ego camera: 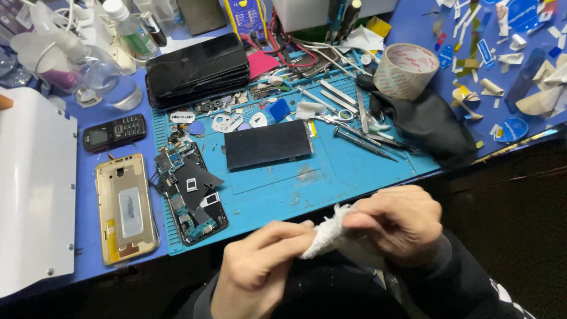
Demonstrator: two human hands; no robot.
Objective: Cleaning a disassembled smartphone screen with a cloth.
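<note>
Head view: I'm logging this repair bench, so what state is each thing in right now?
White cloth: pinched between both hands, off the mat.
Left hand: closed on the cloth.
Right hand: closed on the cloth.
Opened phone: back off, circuit boards exposed.
Gold back cover: detached, lying inside-up.
Dark screen panel: flat on the blue mat.
Keypad phone: screen dark.
Tape roll: lying tilted against a black cloth.

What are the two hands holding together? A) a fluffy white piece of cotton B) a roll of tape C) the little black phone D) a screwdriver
A: both the left hand and the right hand pinch a fluffy white piece of cotton between their fingertips, in front of the blue work mat.
</note>
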